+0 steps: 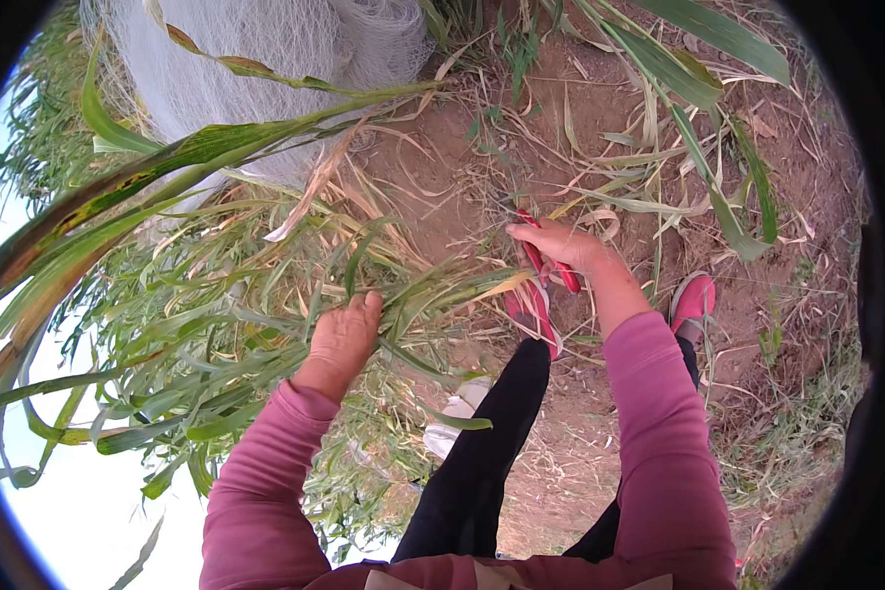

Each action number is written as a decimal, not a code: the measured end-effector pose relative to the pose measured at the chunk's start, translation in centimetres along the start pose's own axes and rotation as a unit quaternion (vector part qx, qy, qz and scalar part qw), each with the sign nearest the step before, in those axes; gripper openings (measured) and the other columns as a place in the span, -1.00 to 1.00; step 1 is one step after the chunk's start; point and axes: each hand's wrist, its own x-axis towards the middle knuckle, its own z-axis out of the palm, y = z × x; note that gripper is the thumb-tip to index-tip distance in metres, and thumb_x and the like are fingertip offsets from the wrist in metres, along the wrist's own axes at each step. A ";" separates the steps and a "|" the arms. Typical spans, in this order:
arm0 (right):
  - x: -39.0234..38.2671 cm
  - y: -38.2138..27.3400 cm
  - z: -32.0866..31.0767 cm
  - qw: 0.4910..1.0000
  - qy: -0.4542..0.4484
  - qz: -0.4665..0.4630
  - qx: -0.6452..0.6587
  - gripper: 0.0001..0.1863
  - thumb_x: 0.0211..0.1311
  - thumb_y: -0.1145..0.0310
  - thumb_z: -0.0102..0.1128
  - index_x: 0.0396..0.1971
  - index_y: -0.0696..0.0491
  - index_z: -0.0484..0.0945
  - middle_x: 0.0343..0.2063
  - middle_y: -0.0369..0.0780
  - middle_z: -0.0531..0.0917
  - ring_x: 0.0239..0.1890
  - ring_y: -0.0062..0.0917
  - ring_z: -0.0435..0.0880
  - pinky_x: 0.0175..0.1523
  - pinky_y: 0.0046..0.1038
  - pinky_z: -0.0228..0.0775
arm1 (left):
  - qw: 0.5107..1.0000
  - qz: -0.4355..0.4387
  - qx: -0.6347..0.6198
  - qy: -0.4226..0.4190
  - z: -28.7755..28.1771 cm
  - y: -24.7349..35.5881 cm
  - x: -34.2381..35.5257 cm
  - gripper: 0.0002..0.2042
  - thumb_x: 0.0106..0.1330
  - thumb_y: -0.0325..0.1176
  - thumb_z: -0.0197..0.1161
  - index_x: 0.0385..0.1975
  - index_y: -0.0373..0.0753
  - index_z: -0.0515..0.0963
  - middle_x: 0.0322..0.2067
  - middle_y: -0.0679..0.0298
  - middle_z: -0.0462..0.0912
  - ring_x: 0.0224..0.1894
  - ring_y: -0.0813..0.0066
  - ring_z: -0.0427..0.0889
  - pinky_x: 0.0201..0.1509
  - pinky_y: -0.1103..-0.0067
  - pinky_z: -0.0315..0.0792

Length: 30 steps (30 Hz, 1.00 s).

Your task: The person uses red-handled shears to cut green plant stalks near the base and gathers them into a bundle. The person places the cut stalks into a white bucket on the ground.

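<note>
Long green and yellowing leafy stalks (236, 349) reach across the left side, and my left hand (346, 337) is closed around a bunch of them. My right hand (570, 246) grips red-handled pruning shears (566, 278) to the right of the bunch. The shears' dark blades point up and left, over bare soil and dry straw. My palm and fingers hide part of the handles, and I cannot make out whether the blades touch a stem. The leaves cover most of my left fingers.
A large mass of white netting (265, 74) stands at the upper left. Green stalks with long leaves (698, 147) lean in at the upper right. My red shoes (695, 298) stand on reddish soil strewn with dry leaves. Beside my leg sits a whitish object (454, 418), partly hidden.
</note>
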 end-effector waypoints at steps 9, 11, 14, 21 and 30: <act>2.1 -10.9 -1.4 0.961 0.029 -0.085 0.262 -0.57 0.18 -0.09 0.06 -0.18 -0.03 0.45 -0.31 -0.28 0.58 -0.39 -0.61 0.56 -0.35 -0.49 0.47 | 0.971 0.018 0.134 0.196 -19.8 -3.3 -1.7 -0.33 0.05 -0.66 0.03 0.24 -0.02 0.19 0.21 0.13 0.23 -0.36 0.32 0.60 -0.32 0.46 0.51; 3.0 -12.2 -1.7 0.962 0.032 -0.083 0.258 -0.60 0.19 -0.07 0.06 -0.20 -0.04 0.44 -0.36 -0.29 0.58 -0.43 -0.61 0.55 -0.36 -0.49 0.46 | 0.960 0.032 0.108 0.255 -21.5 -3.8 -2.0 -0.28 0.03 -0.70 0.02 0.26 0.04 0.17 0.27 0.17 0.17 -0.37 0.30 0.61 -0.33 0.47 0.51; 5.4 -12.3 -2.5 0.973 0.001 -0.054 0.225 -0.65 0.18 -0.01 0.07 -0.27 -0.03 0.41 -0.54 -0.33 0.55 -0.51 -0.60 0.53 -0.42 -0.48 0.43 | 0.953 -0.048 0.103 0.280 -21.8 -5.3 -0.9 -0.25 0.01 -0.65 0.11 0.28 0.03 0.13 0.29 0.02 0.09 -0.38 0.18 0.63 -0.35 0.47 0.52; 6.4 -12.6 -2.2 0.975 0.047 -0.052 0.211 -0.60 0.16 -0.03 0.07 -0.27 0.03 0.42 -0.53 -0.31 0.54 -0.47 -0.59 0.55 -0.47 -0.47 0.35 | 0.978 -0.128 0.015 0.166 -13.5 -9.8 -0.9 -0.16 -0.07 -0.47 0.35 0.26 -0.23 0.04 -0.21 0.03 0.33 -0.40 0.09 0.58 -0.42 0.35 0.51; 9.5 -12.7 -3.2 0.990 0.122 -0.056 0.046 -0.36 0.17 -0.07 0.01 0.03 0.19 0.35 -0.37 -0.19 0.54 -0.35 -0.48 0.56 -0.20 -0.35 0.40 | 0.962 -0.195 -0.131 0.137 -8.7 -7.2 -1.2 -0.24 -0.08 -0.61 0.27 0.21 -0.25 0.09 -0.10 -0.01 0.34 -0.27 -0.04 0.54 -0.31 0.27 0.47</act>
